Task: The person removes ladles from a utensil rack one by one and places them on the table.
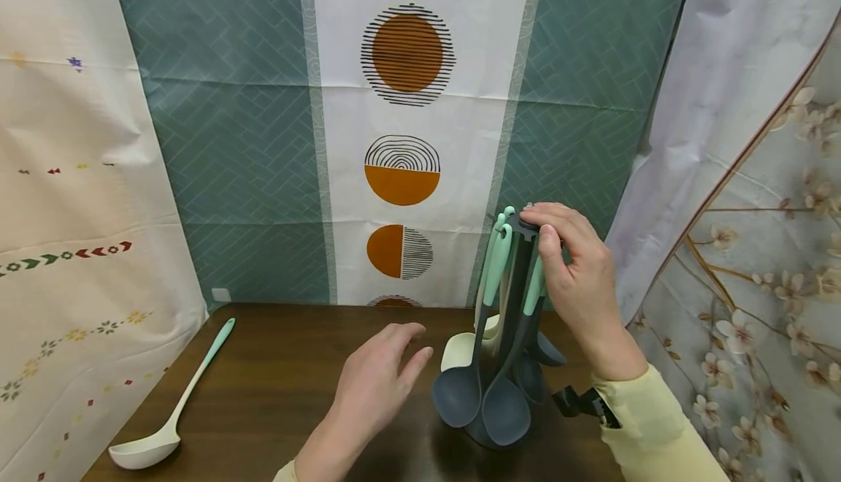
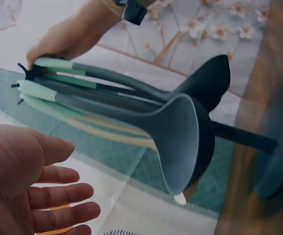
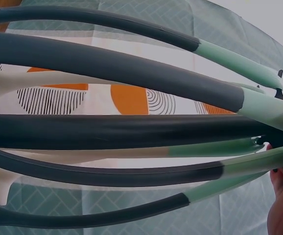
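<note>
A dark utensil stand [image 1: 521, 263] rises from the right of the table, its round base seen in the left wrist view. Kitchen utensils with mint handle ends hang from its top, among them a dark grey ladle [image 1: 506, 415], a second grey utensil [image 1: 456, 396] and a cream utensil [image 1: 458, 353]. My right hand [image 1: 581, 277] grips the stand's top hub, fingers over it and thumb at the near side. Left of the stand, my left hand [image 1: 377, 376] is in the air, fingers loosely extended and holding nothing, apart from the hanging utensils.
A cream ladle [image 1: 147, 449] with a mint handle end lies at the left of the brown wooden table [image 1: 276, 365]. Patterned cloths hang behind, including a green one [image 1: 230, 139], with a floral curtain [image 1: 749, 336] to the right.
</note>
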The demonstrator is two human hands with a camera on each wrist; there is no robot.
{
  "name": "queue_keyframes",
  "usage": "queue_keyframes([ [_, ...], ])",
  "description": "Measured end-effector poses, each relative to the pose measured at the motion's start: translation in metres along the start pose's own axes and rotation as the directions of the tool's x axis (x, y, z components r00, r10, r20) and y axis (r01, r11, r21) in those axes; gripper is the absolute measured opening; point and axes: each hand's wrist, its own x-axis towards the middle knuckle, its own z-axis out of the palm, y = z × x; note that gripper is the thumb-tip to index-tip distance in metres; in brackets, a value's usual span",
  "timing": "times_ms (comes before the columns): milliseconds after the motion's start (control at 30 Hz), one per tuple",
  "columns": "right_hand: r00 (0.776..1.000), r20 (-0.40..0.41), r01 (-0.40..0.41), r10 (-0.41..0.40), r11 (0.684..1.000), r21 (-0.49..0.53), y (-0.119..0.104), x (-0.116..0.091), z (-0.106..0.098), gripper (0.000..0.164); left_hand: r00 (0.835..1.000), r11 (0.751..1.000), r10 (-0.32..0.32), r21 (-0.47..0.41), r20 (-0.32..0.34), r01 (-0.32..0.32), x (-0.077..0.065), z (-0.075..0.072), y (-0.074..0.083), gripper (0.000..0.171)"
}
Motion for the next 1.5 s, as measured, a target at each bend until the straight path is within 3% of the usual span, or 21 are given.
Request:
queue_keyframes([
  [567, 1.000, 0.004, 0.007, -0.007, 1.000, -0.005, -0.001, -0.001, 0.004, 0.031, 1.000, 0.996, -0.011, -0.085, 0.028, 0.014, 0.006, 0.015, 0.021, 0.029],
  [1033, 1.000, 0.000, 0.014, -0.014, 1.000, 0.004, 0.001, -0.002, 0.004, 0.030, 0.999, 0.991, 0.047, -0.124, 0.011, -0.045, 0.013, 0.023, 0.032, 0.025],
  [1500, 1.000, 0.014, 0.014, -0.014, 1.000, -0.012, 0.000, -0.002, 0.002, 0.030, 0.997, 0.987, 0.039, -0.157, 0.070, -0.027, 0.020, 0.036, 0.042, 0.025],
])
